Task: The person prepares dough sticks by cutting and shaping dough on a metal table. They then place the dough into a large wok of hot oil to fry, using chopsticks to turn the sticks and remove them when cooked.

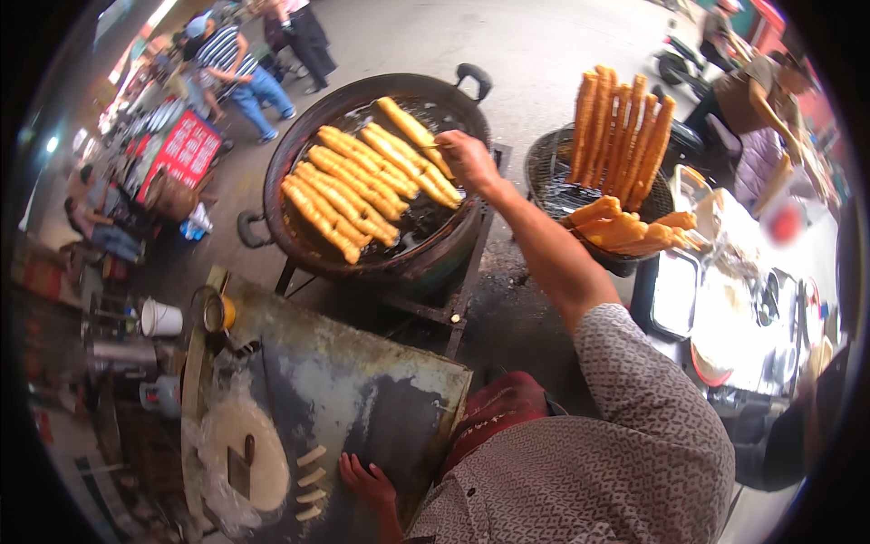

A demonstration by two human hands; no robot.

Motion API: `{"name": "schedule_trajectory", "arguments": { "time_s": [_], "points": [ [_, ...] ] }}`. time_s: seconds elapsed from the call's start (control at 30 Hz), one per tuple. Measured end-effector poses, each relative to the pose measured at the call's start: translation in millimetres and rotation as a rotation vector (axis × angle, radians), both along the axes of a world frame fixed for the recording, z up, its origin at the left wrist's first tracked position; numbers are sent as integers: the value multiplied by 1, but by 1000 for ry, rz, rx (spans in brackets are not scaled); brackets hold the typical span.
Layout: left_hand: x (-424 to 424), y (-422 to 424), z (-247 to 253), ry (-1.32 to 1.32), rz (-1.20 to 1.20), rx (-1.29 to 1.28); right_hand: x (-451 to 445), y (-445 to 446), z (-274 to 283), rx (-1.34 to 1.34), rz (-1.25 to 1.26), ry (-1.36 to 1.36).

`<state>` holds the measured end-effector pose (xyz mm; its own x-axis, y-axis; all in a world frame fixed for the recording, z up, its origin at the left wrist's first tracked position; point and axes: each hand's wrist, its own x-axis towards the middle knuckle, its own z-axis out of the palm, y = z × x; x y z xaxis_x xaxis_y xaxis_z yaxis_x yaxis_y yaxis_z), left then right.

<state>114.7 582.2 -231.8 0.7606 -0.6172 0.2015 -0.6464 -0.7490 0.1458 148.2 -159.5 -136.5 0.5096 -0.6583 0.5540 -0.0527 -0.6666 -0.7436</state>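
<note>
My right hand [469, 160] reaches over a large black wok [370, 268] of dark oil. A thin utensil [429, 146], mostly hidden by the fingers, is gripped in it. Several golden fried dough sticks [346, 177] float side by side below and left of that hand. On the worn work table [380, 353], my left hand [367, 479] rests with fingers apart, beside several short raw dough strips [311, 476]. Left of the strips lies a flat slab of dough [268, 476], partly under clear plastic, with a dark-handled cleaver or scraper [239, 472] on it.
A wire basket [544, 163] right of the wok holds upright browned dough sticks [615, 136] and others lying down. The wok's handles [474, 78] stick out. A metal cup [214, 313] stands at the table corner. A person [761, 95] bends over goods at right; others stand upper left.
</note>
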Motion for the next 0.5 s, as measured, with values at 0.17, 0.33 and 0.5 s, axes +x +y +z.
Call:
{"name": "schedule_trajectory", "arguments": {
  "time_s": [0.17,0.33,0.5],
  "points": [
    [5,11,-22,-107,5,-41,6,28,20,54,-161,-81],
    [0,7,-14,-87,13,-47,8,24,21,60,-197,29],
    [0,7,-15,-84,6,-80,9,27,17,-210,19,2]
  ]
}}
